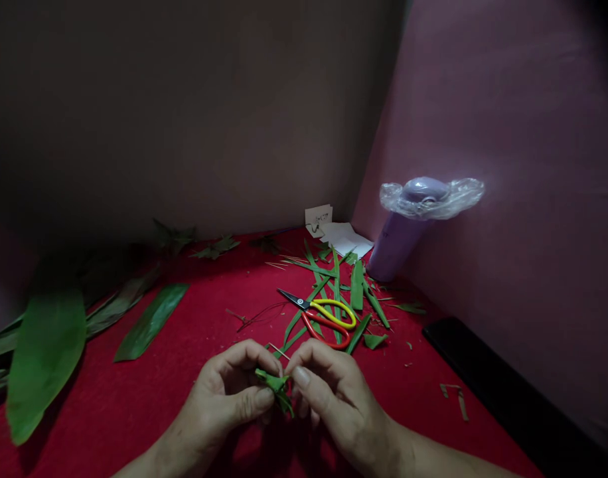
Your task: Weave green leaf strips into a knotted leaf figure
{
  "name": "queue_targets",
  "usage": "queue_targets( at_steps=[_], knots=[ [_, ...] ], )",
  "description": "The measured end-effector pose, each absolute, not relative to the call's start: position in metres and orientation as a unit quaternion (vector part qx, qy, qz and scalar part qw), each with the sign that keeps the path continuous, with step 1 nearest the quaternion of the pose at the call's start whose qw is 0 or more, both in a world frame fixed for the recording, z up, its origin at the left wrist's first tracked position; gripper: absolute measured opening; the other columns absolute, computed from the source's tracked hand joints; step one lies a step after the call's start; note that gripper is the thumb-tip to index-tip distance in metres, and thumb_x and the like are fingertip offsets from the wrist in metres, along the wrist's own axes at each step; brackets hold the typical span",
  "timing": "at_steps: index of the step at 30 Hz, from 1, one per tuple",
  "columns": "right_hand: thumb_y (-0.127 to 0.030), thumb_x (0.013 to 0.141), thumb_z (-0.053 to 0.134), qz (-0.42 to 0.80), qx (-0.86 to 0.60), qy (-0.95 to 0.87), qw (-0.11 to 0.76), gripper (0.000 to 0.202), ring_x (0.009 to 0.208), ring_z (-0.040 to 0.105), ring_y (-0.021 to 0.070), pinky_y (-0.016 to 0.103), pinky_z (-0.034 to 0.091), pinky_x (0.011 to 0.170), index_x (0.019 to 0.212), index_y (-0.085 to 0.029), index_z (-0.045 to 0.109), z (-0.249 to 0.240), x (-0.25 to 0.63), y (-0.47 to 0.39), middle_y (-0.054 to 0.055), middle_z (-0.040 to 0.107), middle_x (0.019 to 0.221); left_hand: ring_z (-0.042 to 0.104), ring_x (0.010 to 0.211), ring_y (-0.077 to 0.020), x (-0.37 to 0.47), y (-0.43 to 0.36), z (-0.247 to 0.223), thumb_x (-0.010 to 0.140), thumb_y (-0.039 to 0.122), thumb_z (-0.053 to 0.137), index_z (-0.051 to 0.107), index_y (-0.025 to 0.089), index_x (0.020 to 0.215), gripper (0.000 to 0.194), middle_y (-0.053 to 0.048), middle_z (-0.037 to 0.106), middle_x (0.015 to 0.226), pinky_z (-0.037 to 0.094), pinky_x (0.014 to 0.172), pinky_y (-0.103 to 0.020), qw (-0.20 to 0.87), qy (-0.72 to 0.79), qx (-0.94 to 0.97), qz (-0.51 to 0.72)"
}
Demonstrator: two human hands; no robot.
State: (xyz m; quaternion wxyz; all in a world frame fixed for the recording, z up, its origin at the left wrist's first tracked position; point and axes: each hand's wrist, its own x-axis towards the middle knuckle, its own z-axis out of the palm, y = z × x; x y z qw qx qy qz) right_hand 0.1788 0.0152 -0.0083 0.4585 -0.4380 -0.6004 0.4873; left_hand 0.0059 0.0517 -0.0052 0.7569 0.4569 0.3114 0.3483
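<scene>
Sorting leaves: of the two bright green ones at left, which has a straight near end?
The smaller leaf, nearer the middle; the larger leaf tapers to a tip instead.

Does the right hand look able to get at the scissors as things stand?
Probably yes: the scissors lie just beyond the right hand, with nothing seen lying across them, though that hand is busy at the green leaf piece.

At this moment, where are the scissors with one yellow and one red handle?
In the head view, the scissors lie slightly right of centre on the red surface, among green leaf strips, just beyond the right hand.
</scene>
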Motion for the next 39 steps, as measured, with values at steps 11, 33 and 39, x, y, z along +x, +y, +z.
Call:
queue_targets(
  at_steps=[11, 33, 39],
  knots=[
    [-0.037, 0.075, 0.058, 0.639, -0.395, -0.489, 0.444, 0.023, 0.043, 0.039, 0.0061, 0.018, 0.032, 0.042, 0.069, -0.016, 0.050, 0.001, 0.176, 0.023, -0.006, 0.046, 0.052, 0.053, 0.057, -0.0101, 0.004, 0.052, -0.004, 0.070, 0.022, 0.073, 0.065, 0.019, 0.080, 0.013, 0.000, 0.063, 0.069, 0.043, 0.052, -0.019, 0.753, 0.303, 0.485, 0.326],
    [-0.039, 0.078, 0.057, 0.647, -0.402, -0.475, 0.441, 0.024, 0.039, 0.040, 0.0050, 0.015, 0.033, 0.038, 0.072, -0.017, 0.050, -0.013, 0.178, 0.024, -0.006, 0.049, 0.052, 0.054, 0.056, -0.0111, 0.010, 0.052, -0.002, 0.066, 0.020, 0.076, 0.071, 0.020, 0.076, 0.011, 0.000, 0.062, 0.066, 0.042, 0.051, -0.021, 0.745, 0.312, 0.477, 0.347],
    [-0.036, 0.077, 0.057, 0.641, -0.398, -0.481, 0.446, 0.022, 0.042, 0.039, 0.0054, 0.017, 0.032, 0.041, 0.070, -0.017, 0.050, -0.011, 0.176, 0.024, -0.006, 0.047, 0.052, 0.054, 0.056, -0.0114, 0.009, 0.053, -0.003, 0.069, 0.018, 0.073, 0.071, 0.020, 0.070, 0.003, 0.000, 0.061, 0.069, 0.041, 0.050, -0.022, 0.738, 0.310, 0.493, 0.342]
  ],
)
